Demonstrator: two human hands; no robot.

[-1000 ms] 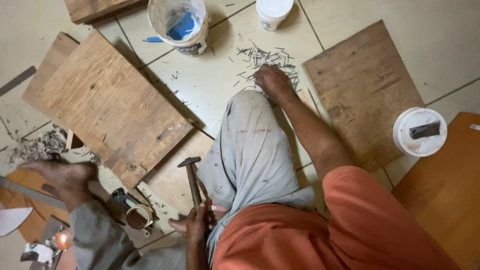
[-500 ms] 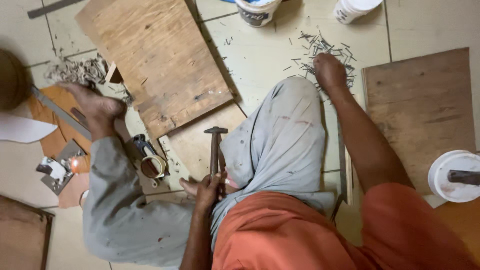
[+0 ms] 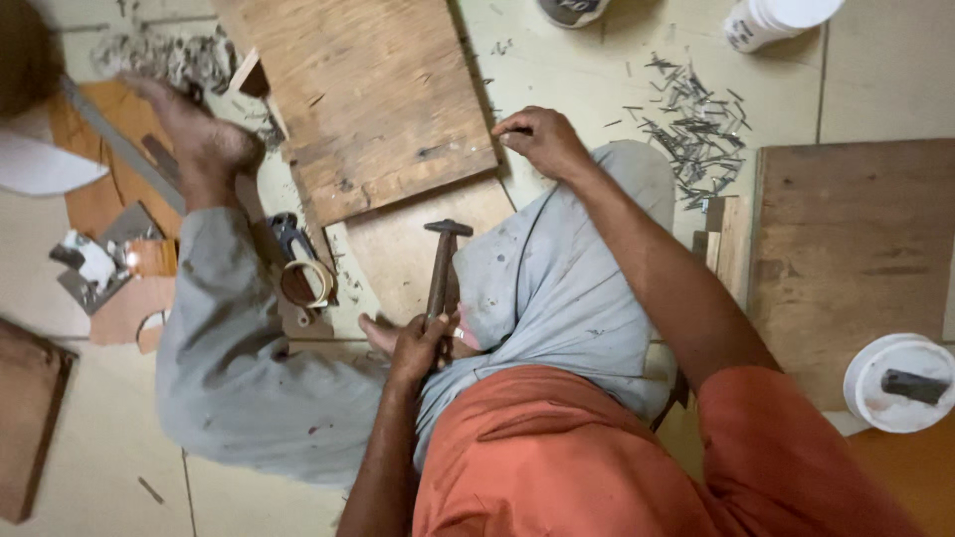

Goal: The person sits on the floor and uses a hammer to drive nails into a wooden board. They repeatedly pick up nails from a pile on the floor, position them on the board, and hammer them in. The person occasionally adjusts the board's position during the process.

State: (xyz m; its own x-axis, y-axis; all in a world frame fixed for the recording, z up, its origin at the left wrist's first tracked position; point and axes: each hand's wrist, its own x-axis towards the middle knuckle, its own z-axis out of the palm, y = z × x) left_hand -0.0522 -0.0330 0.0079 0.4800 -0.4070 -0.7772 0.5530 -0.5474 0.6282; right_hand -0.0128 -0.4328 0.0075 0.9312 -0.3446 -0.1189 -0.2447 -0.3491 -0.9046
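My left hand (image 3: 418, 343) grips the wooden handle of a hammer (image 3: 445, 249), whose steel head points away from me over a small pale board (image 3: 393, 254). My right hand (image 3: 542, 139) reaches across my grey-trousered knee to the near right corner of a large plywood board (image 3: 368, 99). Its fingertips are pinched together on what looks like a small nail, barely visible. A pile of loose thin nails (image 3: 696, 119) lies on the tiled floor just right of that hand.
My bare foot (image 3: 194, 134) rests left of the board beside wood scraps and shavings. Another plywood board (image 3: 846, 239) lies at the right, with a white tub (image 3: 895, 383) near it. A white bottle (image 3: 776, 20) stands at the top. A tape ring (image 3: 308, 283) lies by my leg.
My right hand has left the nail pile and come left to the big board's corner, fingers pinched. The view has shifted left. The hammer hand has stayed put.
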